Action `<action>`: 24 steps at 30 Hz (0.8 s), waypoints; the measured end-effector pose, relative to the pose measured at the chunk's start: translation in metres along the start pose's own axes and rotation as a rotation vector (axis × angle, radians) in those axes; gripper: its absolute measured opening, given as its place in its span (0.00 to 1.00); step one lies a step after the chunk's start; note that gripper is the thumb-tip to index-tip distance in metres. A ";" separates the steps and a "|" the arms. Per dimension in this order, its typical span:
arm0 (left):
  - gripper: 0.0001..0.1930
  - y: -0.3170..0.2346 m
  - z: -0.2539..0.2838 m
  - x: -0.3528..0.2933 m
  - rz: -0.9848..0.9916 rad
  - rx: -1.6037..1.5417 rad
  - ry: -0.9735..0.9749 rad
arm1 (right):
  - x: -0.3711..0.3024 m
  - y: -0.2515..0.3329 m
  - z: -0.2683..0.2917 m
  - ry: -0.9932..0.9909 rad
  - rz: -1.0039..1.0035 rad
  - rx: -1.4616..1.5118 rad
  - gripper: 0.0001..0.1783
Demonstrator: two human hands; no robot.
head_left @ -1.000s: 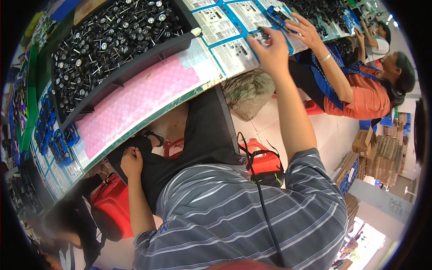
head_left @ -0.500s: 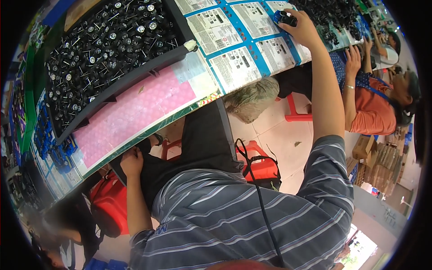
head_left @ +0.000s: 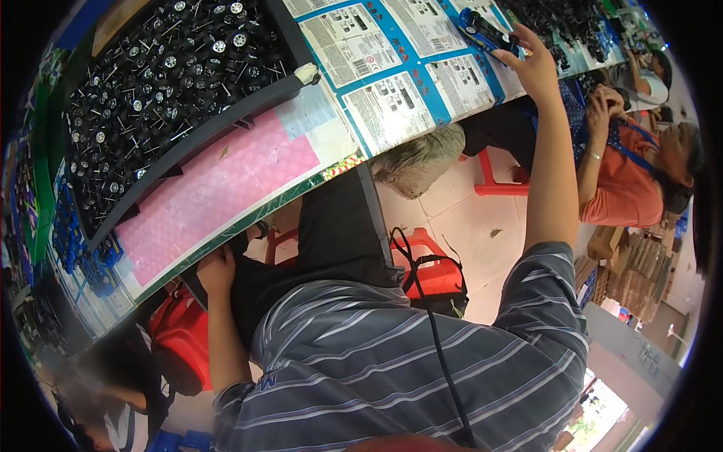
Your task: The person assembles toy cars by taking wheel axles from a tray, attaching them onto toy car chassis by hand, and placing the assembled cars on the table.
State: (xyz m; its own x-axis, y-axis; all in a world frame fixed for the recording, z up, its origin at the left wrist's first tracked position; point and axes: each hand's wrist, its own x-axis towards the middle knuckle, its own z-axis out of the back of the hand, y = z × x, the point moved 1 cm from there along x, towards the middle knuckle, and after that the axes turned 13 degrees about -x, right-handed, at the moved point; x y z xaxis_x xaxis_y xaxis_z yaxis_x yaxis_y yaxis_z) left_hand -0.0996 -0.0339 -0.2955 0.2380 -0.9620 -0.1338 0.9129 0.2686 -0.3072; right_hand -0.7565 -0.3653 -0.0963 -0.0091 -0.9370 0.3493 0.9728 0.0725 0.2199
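A small blue-and-black toy car (head_left: 482, 29) sits at the far right of the tabletop, on printed sheets. Just to its right is my right hand (head_left: 533, 66), with thumb and fingers apart around the car's near end; no firm grip shows. My left hand (head_left: 217, 270) rests low on my dark-trousered thigh near the table's front edge. Its fingers are bent down and mostly hidden, so whether they hold anything is unclear. Left of the sheets, a large black tray (head_left: 226, 124) holds a heap of small black wheels on axles (head_left: 173, 83).
Printed sheets (head_left: 388, 105) and a pink bubble-wrap mat (head_left: 226, 188) cover the tabletop. Blue toy parts (head_left: 86, 252) lie at the left, black parts (head_left: 561, 22) at the far right. A person in orange (head_left: 625, 177) sits to the right. Red stools (head_left: 433, 267) stand below.
My right hand has drawn back to the right and its fingers have opened off the toy car, which now lies on the sheets. The left hand stays on my thigh.
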 end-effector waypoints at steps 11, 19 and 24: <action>0.07 -0.020 0.008 0.002 -0.113 -0.227 -0.025 | -0.013 0.013 -0.006 0.038 -0.037 -0.057 0.41; 0.09 -0.109 0.025 -0.022 0.076 -1.264 0.210 | -0.113 0.137 0.019 -0.014 -0.119 0.164 0.38; 0.20 -0.188 0.078 -0.033 -0.122 -1.668 0.559 | -0.204 0.250 0.016 0.163 -0.023 0.690 0.41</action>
State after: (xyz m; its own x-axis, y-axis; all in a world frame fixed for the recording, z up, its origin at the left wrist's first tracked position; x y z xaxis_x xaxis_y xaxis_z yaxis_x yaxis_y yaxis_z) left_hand -0.2535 -0.0563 -0.1601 -0.2571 -0.9442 -0.2059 -0.4510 0.3056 -0.8386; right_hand -0.5148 -0.1502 -0.0980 0.0594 -0.9762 0.2085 0.6033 0.2015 0.7716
